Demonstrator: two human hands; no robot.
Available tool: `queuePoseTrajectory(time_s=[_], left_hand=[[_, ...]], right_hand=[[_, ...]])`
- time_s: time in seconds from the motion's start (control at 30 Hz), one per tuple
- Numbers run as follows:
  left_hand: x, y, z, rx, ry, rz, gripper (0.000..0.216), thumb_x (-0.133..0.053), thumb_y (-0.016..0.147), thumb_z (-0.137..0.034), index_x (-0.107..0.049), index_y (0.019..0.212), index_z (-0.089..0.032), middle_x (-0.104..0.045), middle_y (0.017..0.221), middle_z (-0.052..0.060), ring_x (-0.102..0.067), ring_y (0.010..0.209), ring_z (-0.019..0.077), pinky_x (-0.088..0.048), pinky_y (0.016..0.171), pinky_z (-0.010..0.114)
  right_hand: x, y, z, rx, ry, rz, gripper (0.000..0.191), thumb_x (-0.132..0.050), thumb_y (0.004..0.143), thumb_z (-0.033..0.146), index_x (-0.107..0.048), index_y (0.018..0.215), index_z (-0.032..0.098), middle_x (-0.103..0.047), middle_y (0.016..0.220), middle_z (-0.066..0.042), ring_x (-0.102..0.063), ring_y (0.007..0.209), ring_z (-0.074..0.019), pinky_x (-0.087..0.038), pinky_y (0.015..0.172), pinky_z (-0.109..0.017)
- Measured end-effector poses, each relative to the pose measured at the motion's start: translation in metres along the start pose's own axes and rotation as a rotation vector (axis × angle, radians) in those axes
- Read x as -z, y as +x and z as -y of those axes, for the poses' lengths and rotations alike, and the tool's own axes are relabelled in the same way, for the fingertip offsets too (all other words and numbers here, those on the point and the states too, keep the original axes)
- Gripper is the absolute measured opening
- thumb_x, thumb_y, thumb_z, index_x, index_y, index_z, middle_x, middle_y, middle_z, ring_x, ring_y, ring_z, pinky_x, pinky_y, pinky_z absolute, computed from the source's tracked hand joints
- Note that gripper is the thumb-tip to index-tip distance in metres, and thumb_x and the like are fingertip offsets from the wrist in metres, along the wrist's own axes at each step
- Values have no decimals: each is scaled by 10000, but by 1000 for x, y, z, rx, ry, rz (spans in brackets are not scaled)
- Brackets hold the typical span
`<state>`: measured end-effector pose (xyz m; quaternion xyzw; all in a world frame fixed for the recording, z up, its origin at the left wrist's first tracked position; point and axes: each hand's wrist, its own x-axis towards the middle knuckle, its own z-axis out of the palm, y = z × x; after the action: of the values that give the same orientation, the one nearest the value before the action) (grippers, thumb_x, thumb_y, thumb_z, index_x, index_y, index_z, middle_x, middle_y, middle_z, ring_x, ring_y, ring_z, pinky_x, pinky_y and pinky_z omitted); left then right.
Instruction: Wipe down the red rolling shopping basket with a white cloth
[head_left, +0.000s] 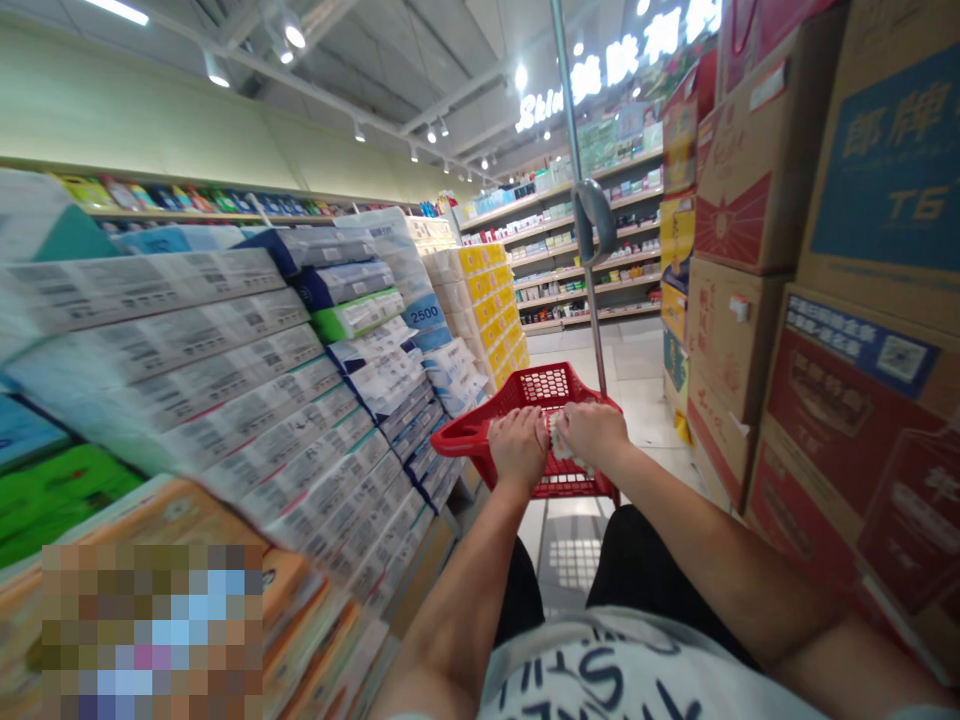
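Note:
A red plastic shopping cart (461, 436) with a latticed basket is right in front of my body. My left hand (519, 447) is closed over its handle bar, knuckles up. Close beside it, my right hand (594, 432) wraps the same bar. A small whitish patch (556, 436) shows between the two hands; I cannot make out what it is. The fingers' undersides are hidden. From the cart's right side a tall metal pole (592, 310) rises, with a grey loop (592, 222) fixed on it.
Stacked tissue packs (225, 370) line the left side, with yellow-and-white packs (495, 300) farther on. Cardboard cartons (847, 400) are piled high close on the right. Shelves of goods (562, 250) stand at the far end of the pale tiled floor (637, 380).

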<state>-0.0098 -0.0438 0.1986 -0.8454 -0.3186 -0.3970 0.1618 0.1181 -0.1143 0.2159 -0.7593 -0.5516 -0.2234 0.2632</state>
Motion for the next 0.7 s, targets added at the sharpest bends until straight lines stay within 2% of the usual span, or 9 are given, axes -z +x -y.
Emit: queuePoseTrajectory(time_s=[0.07,0.17,0.23,0.37,0.43,0.5,0.6,0.7], left_hand=[[0,-1,-2,5,-5,-4,312,-400,949,-277,-635,1152,-240,-681,1172,26,-584,1132,234,-367,965,437],[0,-2,-2,16,-8,-6,312,-406,947,-283,-642,1145,-233,-682,1171,36,-582,1133,241,-362,970,439],[0,-3,0,14,-6,-5,311,-410,946,-284,-644,1143,-230,-681,1172,44,-581,1134,243,-361,970,437],[-1,-3,2,-14,-2,-7,318,-394,956,-290,-631,1160,-237,-682,1171,38,-580,1133,235,-357,967,434],[-2,-2,2,-20,0,-9,318,-391,957,-293,-626,1165,-243,-682,1170,34,-582,1131,233,-360,960,432],[-4,-1,3,-18,-1,-7,316,-394,956,-293,-627,1162,-243,-682,1171,31,-582,1131,234,-362,958,432],[-5,1,4,-1,-3,2,316,-401,952,-290,-633,1159,-236,-678,1179,36,-578,1136,234,-357,973,433],[-4,1,5,11,-7,12,321,-397,953,-290,-634,1163,-237,-675,1186,35,-572,1147,231,-354,986,429]], right_hand=[[0,-4,0,32,-8,-28,329,-413,924,320,-654,776,151,-675,725,-96,-595,676,-198,-324,650,-308],[-5,-19,-2,169,21,-162,297,-403,932,306,-657,866,166,-671,803,-86,-590,791,-211,-321,746,-326],[-6,-22,-5,222,40,-197,280,-413,929,304,-658,872,181,-669,827,-75,-584,830,-211,-313,780,-327],[2,-7,-9,95,27,-41,335,-409,935,334,-645,749,185,-677,748,-58,-584,686,-174,-309,686,-306],[4,-1,-12,48,11,-5,355,-407,938,348,-646,730,185,-683,725,-56,-583,649,-171,-316,703,-314],[1,-6,-16,52,10,-80,355,-400,947,342,-650,750,185,-689,745,-60,-599,700,-184,-321,814,-351],[-9,-27,-22,145,59,-289,265,-431,942,310,-664,921,185,-702,933,-78,-603,932,-222,-260,979,-398],[-13,-38,-28,246,111,-380,237,-481,917,283,-641,1058,180,-673,1091,-88,-548,1097,-233,-232,1040,-387]])
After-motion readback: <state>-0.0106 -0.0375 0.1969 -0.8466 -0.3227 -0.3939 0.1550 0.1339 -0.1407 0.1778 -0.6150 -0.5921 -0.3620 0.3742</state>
